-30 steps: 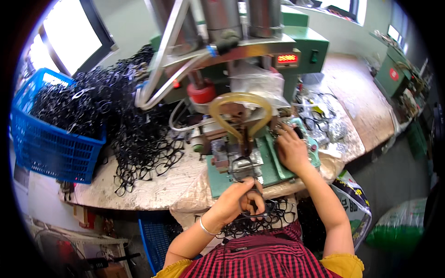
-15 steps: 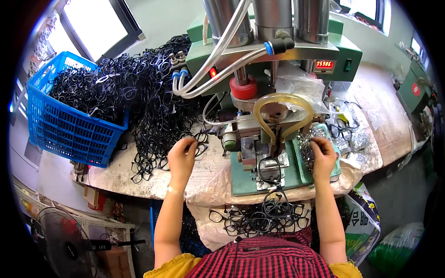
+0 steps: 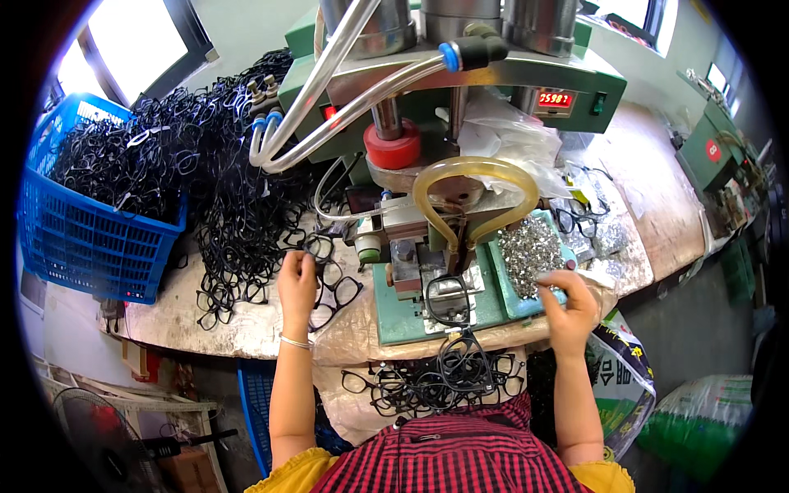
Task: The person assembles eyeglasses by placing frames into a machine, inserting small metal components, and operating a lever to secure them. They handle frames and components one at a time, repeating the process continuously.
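My left hand [image 3: 297, 286] is closed on a black eyeglass frame [image 3: 345, 292] at the right edge of the heap of black eyeglass frames [image 3: 238, 246]. My right hand [image 3: 569, 311] is just off the front right corner of the tray of small shiny metal parts [image 3: 526, 255]. Its thumb and forefinger are curled close together; whatever may be between them is too small to make out. Between my hands stands the green press [image 3: 604, 78], with one eyeglass frame [image 3: 448, 319] under its head. Another frame [image 3: 444, 361] hangs just below, over the table edge.
A blue plastic basket [image 3: 99, 259] full of frames stands at the left. More frames [image 3: 411, 386] lie on the cloth over my lap. Clear bags [image 3: 608, 238] and a few frames lie right of the tray. A fan [image 3: 107, 440] stands at lower left.
The view has shifted to the right. My left hand has a frame beside its fingers, drawn toward me from the heap. My right hand has moved back from over the metal parts.
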Available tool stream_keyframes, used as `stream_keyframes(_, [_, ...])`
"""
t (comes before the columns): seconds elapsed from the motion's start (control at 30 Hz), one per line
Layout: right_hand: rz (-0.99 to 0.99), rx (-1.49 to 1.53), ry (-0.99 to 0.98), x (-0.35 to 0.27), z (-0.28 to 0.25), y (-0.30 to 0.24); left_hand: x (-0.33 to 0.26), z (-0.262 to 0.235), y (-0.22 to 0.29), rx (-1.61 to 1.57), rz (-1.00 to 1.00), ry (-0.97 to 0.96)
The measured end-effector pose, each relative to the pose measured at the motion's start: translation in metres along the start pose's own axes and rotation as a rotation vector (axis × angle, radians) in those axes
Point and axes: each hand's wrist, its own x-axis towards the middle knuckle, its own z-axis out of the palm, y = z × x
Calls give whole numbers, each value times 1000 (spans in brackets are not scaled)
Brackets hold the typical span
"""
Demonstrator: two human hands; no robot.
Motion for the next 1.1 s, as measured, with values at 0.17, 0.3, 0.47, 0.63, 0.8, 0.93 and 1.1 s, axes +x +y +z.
stream_keyframes(0.17, [-73,196,-118,39,68,-37,-17,4,45,-553,-211,44])
stream_keyframes(0.3, [47,400,-70,22,92,-37,-64,19,42,-768,-222,128])
stream_keyframes(0.47, [175,555,-108,21,92,-43,-77,17,116,-881,204,20])
stream_keyframes(0.63, [191,662,-167,19,93,-63,-72,17,216,-431,817,-97])
stream_keyframes(0.8, [165,513,-233,13,74,-81,-76,25,212,-633,730,-141])
stream_keyframes(0.93, [-210,-58,-203,38,53,-40,-100,27,201,-247,878,-345])
stream_keyframes(1.1, [-84,-646,-33,32,18,51,-97,54,199,-77,1212,-432])
